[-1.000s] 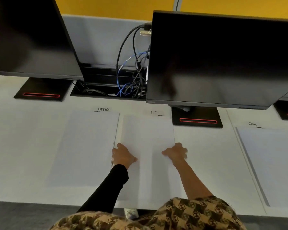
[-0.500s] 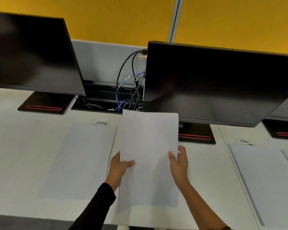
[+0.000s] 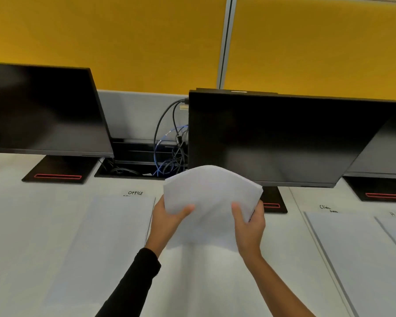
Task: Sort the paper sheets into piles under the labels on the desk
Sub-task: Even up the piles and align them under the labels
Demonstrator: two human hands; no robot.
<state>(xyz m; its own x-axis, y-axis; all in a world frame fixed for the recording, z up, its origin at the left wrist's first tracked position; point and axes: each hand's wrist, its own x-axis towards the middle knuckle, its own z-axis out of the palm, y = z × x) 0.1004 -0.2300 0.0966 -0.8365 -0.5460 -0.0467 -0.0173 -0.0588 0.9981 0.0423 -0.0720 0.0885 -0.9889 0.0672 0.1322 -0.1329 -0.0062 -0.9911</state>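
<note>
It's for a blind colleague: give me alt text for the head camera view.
The left hand and right hand each grip a side of a bowed stack of white sheets above a white desk. One paper pile lies under an OFFICE label, more piles lie to the right, dark monitors behind.

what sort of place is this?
Likely an open-plan office: a long white desk with several monitors, a cable tray of tangled leads, and yellow partition panels behind.
</note>
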